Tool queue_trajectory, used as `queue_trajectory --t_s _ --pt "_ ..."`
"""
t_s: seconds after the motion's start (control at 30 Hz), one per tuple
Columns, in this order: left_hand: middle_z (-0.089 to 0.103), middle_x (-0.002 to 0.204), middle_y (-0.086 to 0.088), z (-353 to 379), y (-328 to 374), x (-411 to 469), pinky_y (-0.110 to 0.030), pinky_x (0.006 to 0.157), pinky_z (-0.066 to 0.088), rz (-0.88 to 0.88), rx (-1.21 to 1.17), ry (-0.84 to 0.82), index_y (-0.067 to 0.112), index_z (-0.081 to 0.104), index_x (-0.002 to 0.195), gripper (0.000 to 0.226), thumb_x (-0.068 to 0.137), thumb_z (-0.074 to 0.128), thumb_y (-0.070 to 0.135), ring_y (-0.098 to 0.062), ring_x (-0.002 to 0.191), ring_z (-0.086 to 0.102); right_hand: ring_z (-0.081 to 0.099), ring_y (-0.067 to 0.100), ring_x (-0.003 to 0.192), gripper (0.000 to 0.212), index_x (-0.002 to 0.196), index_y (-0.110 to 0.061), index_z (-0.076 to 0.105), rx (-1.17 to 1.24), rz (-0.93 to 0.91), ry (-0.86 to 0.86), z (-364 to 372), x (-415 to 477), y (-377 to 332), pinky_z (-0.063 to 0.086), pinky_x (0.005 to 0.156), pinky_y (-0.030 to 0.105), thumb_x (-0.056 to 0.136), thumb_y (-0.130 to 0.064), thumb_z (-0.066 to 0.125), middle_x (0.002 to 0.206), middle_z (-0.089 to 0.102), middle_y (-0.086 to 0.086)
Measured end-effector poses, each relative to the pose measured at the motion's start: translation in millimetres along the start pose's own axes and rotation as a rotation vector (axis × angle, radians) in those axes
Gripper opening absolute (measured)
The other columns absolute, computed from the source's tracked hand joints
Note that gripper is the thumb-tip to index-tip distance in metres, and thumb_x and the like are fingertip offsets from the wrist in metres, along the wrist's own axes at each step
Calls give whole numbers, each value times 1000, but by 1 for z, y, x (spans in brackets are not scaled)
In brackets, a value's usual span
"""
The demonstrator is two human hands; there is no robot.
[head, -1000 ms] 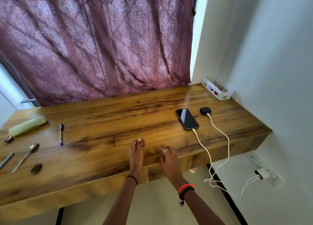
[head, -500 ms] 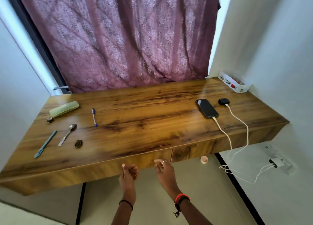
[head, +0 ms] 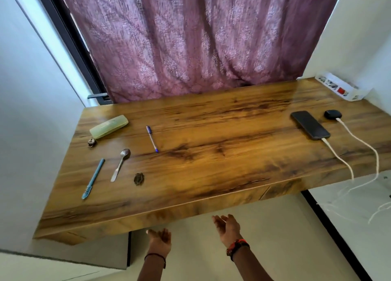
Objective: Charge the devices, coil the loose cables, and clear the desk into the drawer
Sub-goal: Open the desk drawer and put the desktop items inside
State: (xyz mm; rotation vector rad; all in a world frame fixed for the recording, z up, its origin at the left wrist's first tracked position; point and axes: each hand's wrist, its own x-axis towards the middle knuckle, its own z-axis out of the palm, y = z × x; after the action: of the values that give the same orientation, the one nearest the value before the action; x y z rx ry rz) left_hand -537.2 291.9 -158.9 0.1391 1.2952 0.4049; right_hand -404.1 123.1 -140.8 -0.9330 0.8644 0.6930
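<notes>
The phone [head: 310, 125] and a small black case [head: 332, 114] are lying at the right end of the bench [head: 211, 132], each with one of the white cables [head: 338, 157] trailing over the front edge. Below that edge the left hand [head: 159, 239] and right hand [head: 226, 227] are hovering apart, with fingers [head: 218, 219] loosely spread and holding nothing. A spoon [head: 120, 164], blue pen [head: 152, 139], teal pen [head: 93, 179] and green case [head: 109, 126] are lying at the left end.

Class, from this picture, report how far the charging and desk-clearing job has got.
Done: the phone and black case lie plugged into white cables. In hand: nothing; left hand and right hand hover open below the desk edge. Left: spoon, pen, green case lie on the desk; cables trail uncoiled.
</notes>
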Motion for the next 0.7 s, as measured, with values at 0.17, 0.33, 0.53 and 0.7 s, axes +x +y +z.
queue_trajectory --t_s 0.17,0.33,0.53,0.7 --pt "52 76 -8 2 19 27 -33 85 43 -19 -87 -20 12 50 76 59 95 18 58 -23 69 50 50 27 70 49 108 3 43 49 37 11 26 18 20 48 77 36 100 -43 30 83 50 17" --pt "69 72 -10 -7 30 40 -32 68 56 -60 -274 -122 16 58 78 55 93 26 59 -25 63 69 47 26 64 61 112 -2 42 111 37 17 35 30 28 45 68 33 95 -58 26 80 51 16" --pt "59 86 -8 -9 29 40 -32 79 46 -34 -199 -137 15 56 78 66 91 17 67 -24 82 58 58 33 88 68 115 -5 47 254 31 -67 34 44 25 42 102 45 88 -66 34 106 56 20" --pt "58 85 -6 -9 26 46 -29 83 44 -10 -194 -125 15 58 85 71 89 13 69 -22 81 58 57 29 91 77 131 -4 41 155 9 -70 32 47 29 38 107 43 88 -67 33 102 55 17"
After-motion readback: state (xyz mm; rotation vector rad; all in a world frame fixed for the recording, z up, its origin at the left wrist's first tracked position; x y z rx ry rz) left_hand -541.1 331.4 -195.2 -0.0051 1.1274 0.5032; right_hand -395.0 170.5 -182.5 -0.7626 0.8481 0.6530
